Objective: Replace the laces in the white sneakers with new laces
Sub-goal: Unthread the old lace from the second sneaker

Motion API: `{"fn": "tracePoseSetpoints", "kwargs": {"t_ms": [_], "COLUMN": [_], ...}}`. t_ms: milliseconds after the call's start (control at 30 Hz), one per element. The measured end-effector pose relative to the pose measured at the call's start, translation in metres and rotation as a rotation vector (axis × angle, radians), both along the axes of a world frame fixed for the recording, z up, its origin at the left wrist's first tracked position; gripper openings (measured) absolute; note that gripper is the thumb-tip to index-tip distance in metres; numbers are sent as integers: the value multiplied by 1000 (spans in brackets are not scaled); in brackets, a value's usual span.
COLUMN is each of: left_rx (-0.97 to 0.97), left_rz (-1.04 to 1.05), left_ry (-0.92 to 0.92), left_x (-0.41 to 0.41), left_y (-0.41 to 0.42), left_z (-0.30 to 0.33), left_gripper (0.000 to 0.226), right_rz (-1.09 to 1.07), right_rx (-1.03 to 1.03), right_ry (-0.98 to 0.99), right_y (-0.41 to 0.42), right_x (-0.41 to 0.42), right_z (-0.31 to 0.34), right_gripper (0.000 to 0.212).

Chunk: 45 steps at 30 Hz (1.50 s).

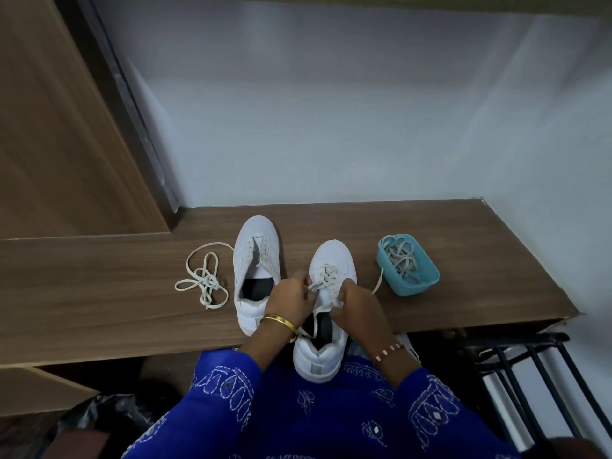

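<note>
Two white sneakers stand toe-away on a wooden shelf (463, 260). The left sneaker (256, 260) holds only a short bit of lace near its upper eyelets. The right sneaker (331, 260) is nearer me, its heel hanging over the shelf's front edge, and a cream lace (328, 276) crosses its eyelets. My left hand (291, 298) pinches a lace end at the sneaker's left side. My right hand (356, 303) grips the lace at the right side. A loose cream lace (202, 281) lies tangled on the shelf, left of the shoes.
A light blue tub (409, 270) with several coiled laces sits right of the sneakers, one strand trailing out toward the shoe. A wooden door (66, 127) rises at the left, pale walls behind. A black metal rack (516, 376) stands low right.
</note>
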State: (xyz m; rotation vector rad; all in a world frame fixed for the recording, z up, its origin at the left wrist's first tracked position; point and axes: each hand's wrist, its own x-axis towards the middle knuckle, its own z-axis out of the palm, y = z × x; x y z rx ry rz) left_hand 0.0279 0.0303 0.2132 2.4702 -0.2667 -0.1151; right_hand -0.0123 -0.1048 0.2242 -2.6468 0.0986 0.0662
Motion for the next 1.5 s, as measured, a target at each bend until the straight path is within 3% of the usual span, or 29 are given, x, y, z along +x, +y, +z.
{"fn": "tracePoseSetpoints", "kwargs": {"t_ms": [200, 333, 467, 567, 667, 833, 933, 1033, 1100, 1167, 1233, 1367, 1500], "left_rx": [43, 227, 364, 390, 239, -339, -398, -375, -308, -99, 87, 204, 423], "left_rz": [-11, -60, -233, -259, -210, 151, 279, 166, -11, -160, -190, -154, -271], "left_ry": [-10, -174, -365, -284, -144, 133, 245, 197, 114, 16, -75, -159, -255], "left_x": [1, 1, 10, 18, 19, 18, 20, 19, 17, 19, 19, 19, 21], "left_y": [1, -3, -17, -21, -15, -9, -9, -8, -8, -9, -12, -14, -10], "left_z": [0, 0, 4, 1, -4, -10, -10, -6, -2, -1, 0, 2, 6], "left_gripper": [27, 44, 21, 20, 20, 16, 15, 7, 6, 19, 21, 24, 29], "right_rz": [-148, -113, -66, -72, -156, -173, -166, -150, -137, -119, -105, -105, -111], "right_rx": [224, 196, 128, 136, 237, 341, 333, 348, 331, 284, 254, 238, 216], "right_ry": [48, 79, 42, 38, 65, 120, 151, 161, 133, 94, 64, 57, 35], "right_y": [-12, -10, -2, -5, -14, -18, -18, -18, -18, -17, -14, -10, -11], "right_x": [2, 2, 0, 0, 2, 6, 8, 9, 10, 11, 12, 11, 11], "right_z": [2, 2, 4, 4, 3, 3, 1, -1, -2, -2, -1, -1, 1], "right_gripper": [21, 29, 32, 25, 25, 26, 35, 33, 28, 28, 26, 23, 20]}}
